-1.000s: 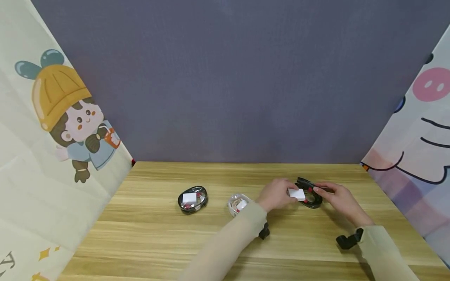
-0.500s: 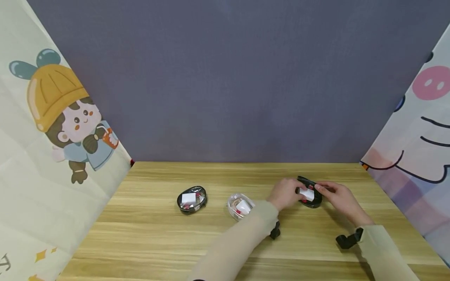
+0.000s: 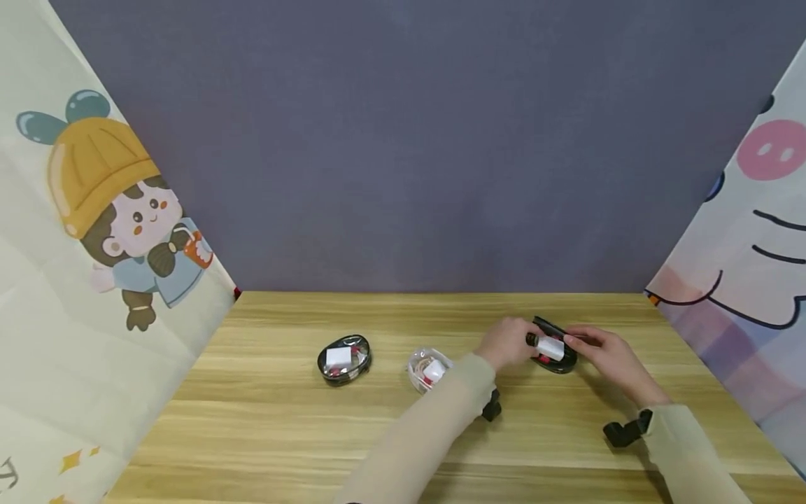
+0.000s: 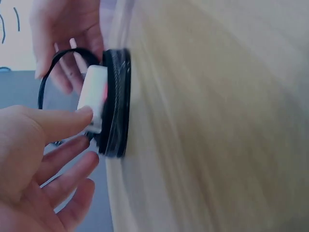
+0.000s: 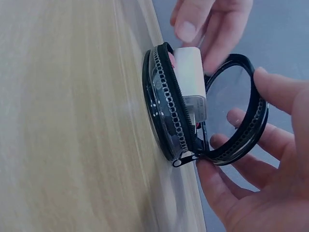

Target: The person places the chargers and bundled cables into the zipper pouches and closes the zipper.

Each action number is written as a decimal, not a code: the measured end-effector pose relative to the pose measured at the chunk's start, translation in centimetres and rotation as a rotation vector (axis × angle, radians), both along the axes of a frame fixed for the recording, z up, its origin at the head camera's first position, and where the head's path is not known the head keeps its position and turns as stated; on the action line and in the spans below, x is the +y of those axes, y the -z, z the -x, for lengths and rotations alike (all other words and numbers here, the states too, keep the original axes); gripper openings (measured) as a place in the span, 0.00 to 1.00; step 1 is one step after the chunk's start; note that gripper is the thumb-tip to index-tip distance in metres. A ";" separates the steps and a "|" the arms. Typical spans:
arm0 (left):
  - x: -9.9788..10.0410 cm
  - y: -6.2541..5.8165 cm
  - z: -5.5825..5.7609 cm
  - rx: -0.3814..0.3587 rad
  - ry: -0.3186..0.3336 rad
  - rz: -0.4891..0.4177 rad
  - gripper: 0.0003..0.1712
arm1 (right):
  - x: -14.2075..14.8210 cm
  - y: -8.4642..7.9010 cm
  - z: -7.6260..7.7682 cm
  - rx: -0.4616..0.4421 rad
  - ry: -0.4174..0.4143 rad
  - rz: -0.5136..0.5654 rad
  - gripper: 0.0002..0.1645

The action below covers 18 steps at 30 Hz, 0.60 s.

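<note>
A small black-rimmed clear zip case (image 5: 171, 106) stands unzipped on the table, its see-through lid (image 5: 241, 137) swung up. My right hand (image 3: 607, 357) holds that lid, thumb on the rim and fingers behind it. Inside the case sits a white charger block (image 5: 190, 75), partly sticking out above the zip edge, with a bit of red (image 4: 105, 92) beside it. At the block's end is my left hand (image 3: 506, 343); in the left wrist view its thumb touches the block while the other fingers extend loosely. A zip pull (image 5: 183, 161) hangs at the hinge side.
Further left on the wooden table (image 3: 283, 434) lie a closed black-rimmed case (image 3: 338, 378) with a white block inside and a clear white-rimmed case (image 3: 415, 378) with a block and cable, partly behind my left sleeve (image 3: 434, 427). A grey panel (image 3: 403, 154) rises behind.
My left hand has carried the white charger block right and set it into the open case, and its fingers have loosened. The right hand keeps holding the lid.
</note>
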<state>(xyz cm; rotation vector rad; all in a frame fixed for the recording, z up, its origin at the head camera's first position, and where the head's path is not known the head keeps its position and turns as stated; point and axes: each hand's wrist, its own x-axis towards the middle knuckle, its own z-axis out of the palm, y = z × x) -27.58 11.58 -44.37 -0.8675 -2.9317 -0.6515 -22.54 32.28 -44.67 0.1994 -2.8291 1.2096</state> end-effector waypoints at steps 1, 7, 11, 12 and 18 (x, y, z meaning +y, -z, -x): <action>-0.2 -0.2 0.0 0.000 -0.004 -0.005 0.14 | 0.1 0.0 0.0 0.005 -0.003 -0.003 0.35; -1.8 -0.5 0.4 -0.095 -0.041 -0.151 0.11 | 0.4 0.0 -0.2 0.026 -0.040 0.008 0.30; -2.4 -0.3 0.8 -0.187 -0.018 -0.249 0.20 | 0.3 0.0 -0.2 0.038 -0.065 0.019 0.28; -2.5 -0.2 0.9 -0.215 -0.012 -0.268 0.22 | 0.3 0.1 -0.1 0.038 -0.070 0.026 0.28; -2.4 0.6 1.1 -0.356 0.000 -0.363 0.27 | 0.3 0.2 -0.1 0.043 -0.105 0.039 0.25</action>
